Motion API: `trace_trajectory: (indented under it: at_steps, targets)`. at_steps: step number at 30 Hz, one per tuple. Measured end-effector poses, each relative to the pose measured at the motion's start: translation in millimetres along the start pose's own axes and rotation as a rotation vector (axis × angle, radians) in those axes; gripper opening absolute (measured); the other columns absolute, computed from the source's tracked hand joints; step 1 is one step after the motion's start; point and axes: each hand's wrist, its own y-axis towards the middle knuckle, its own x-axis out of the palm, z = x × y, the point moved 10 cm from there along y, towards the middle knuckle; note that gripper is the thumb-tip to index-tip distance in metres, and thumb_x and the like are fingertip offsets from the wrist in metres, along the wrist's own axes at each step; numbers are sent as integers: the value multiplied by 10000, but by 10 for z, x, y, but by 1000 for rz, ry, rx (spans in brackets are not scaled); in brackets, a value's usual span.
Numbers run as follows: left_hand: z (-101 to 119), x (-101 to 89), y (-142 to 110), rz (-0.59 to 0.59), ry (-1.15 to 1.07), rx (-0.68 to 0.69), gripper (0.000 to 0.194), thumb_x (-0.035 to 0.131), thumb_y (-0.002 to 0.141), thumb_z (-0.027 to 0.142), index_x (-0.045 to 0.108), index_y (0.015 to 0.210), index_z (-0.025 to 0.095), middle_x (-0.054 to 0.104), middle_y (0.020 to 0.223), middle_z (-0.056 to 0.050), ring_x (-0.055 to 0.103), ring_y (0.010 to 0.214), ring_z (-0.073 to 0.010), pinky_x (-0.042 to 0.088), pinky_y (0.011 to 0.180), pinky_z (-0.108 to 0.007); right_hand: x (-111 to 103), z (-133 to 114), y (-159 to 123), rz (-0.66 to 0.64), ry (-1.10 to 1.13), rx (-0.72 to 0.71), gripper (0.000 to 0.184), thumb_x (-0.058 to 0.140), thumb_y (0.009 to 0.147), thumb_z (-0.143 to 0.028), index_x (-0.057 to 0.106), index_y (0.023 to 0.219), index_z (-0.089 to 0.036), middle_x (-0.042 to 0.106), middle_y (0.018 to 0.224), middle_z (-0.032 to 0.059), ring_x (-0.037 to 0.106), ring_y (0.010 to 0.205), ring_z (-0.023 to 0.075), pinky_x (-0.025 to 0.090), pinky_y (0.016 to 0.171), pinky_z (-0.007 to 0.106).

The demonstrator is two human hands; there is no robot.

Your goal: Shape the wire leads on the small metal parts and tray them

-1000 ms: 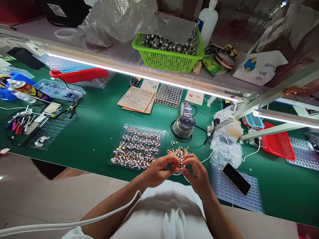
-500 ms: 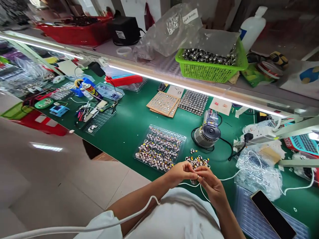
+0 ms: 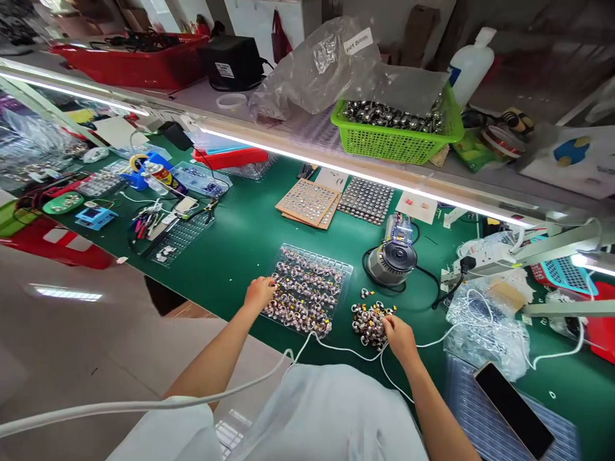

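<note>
1. The left hand (image 3: 261,293) is partly curled, fingertips together at the left edge of the clear tray (image 3: 346,275); whether they grasp a piece is too small to tell.
2. The right hand (image 3: 398,336) has thumb and forefinger drawn close at the right side of the pile of small parts (image 3: 369,325), touching it or just above; I cannot tell whether a part is pinched.
3. The pile lies right of the tray, its parts pointing every way, with no common axis.
4. The tray lies flat, nearly square; its rows run left to right, slanting slightly nearer the person rightward.
5. It holds white parts with yellow tabs; the green basket (image 3: 389,147) holds shiny metal pieces.
</note>
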Motion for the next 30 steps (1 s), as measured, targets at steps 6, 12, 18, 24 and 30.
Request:
trace_trajectory:
  at_steps: [6,12,18,24,30]
  targets:
    - [-178,222,245,-82,217,39,229,554,793,313,663,933,168,660,986,-111,598,984,-291,441,797,-320,-195,-27,144,109,-42,-5,231,574,766,-306,745,870,-192,727,931,107,656,874,259,466,833,373]
    - [-102,322,286,-89,339,142,255,519,802,310,648,976,174,654,1018,-120,584,1034,-311,437,826,-338,-439,-198,459,191,-18,10,447,426,890,-408,682,1060,-85,736,896,126,683,731,217,511,644,313]
    - [-93,357,251,-89,335,140,244,516,792,299,626,958,156,653,1001,-141,600,999,-319,448,805,-350,-344,-886,995,141,-240,-124,423,340,962,-339,634,1164,-112,685,1073,145,655,918,224,492,760,308]
    - [-87,299,260,-89,206,67,223,528,776,282,635,925,155,680,973,-131,638,918,-287,447,732,-313,-165,-1534,1612,-166,-666,-334,257,536,912,-175,654,1140,-183,606,1185,140,561,1119,287,442,927,431]
    - [127,74,123,-54,-65,50,202,555,766,342,646,850,183,703,848,-69,649,859,-256,441,701,-291,96,-1779,1766,-434,-851,-467,283,581,936,-316,589,1183,-177,595,1235,89,611,1051,227,515,896,445]
